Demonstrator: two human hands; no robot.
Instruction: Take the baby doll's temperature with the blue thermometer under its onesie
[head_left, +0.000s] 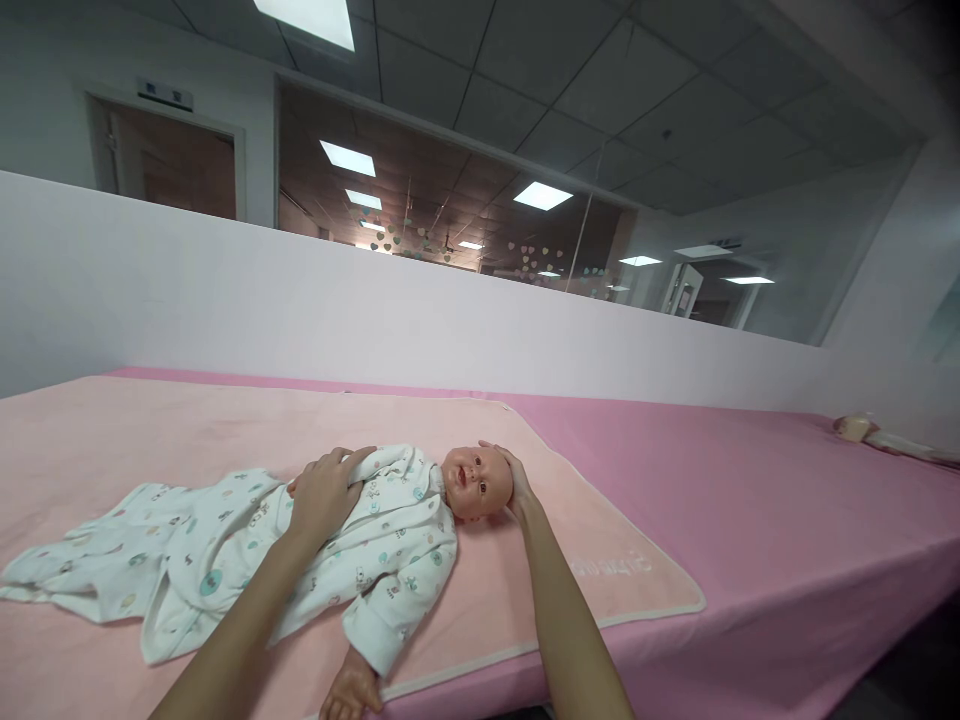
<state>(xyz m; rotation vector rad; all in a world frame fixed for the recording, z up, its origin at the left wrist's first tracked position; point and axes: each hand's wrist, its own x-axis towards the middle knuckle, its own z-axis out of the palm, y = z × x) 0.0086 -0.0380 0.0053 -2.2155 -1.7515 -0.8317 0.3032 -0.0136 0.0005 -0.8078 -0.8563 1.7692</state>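
Note:
A baby doll [478, 483] lies on its back on a peach blanket [480, 580], its head pointing right and its face up. It wears a white printed baby gown [409, 510], which spreads out to the left over its legs. My left hand [328, 490] rests flat on the doll's front, fingers stretched out over the gown. Around the top of the doll's head curls my right hand [517, 478], with most of its fingers hidden behind the head. One doll hand [351, 690] sticks out of a sleeve near the blanket's front edge.
Pink cloth [750, 490] covers the table under the blanket and extends right. A low white wall [420, 320] stands along the back, with a large window [450, 200] above. At the far right end lies a pale object [855, 428] that I cannot make out.

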